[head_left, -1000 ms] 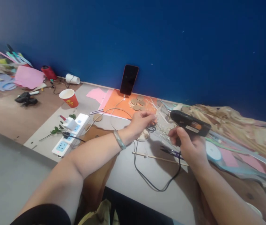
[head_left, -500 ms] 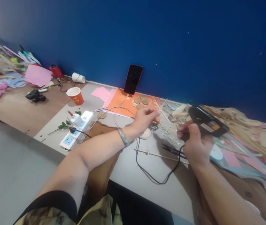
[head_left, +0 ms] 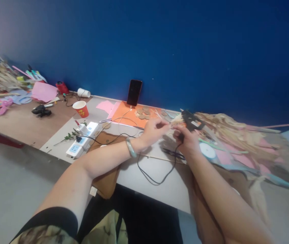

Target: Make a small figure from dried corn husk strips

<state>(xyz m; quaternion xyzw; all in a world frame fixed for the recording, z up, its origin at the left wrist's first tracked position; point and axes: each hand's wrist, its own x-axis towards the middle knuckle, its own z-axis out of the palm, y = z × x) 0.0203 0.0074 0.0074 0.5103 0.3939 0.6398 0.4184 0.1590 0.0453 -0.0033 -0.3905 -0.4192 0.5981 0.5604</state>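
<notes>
From where I watch, bare grey table (head_left: 159, 184) lies near, clutter crowding left, far and right. My left hand (head_left: 152, 130) reaches forward, fingers pinched on what looks like a thin straw sliver. Just right, my right hand (head_left: 186, 140) wraps closed around the black glue gun (head_left: 191, 121), nozzle meeting those fingertips.

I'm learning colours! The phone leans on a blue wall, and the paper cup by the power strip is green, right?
Not quite. In the head view the phone does lean on the blue wall, but the cup near the power strip is red.
</notes>
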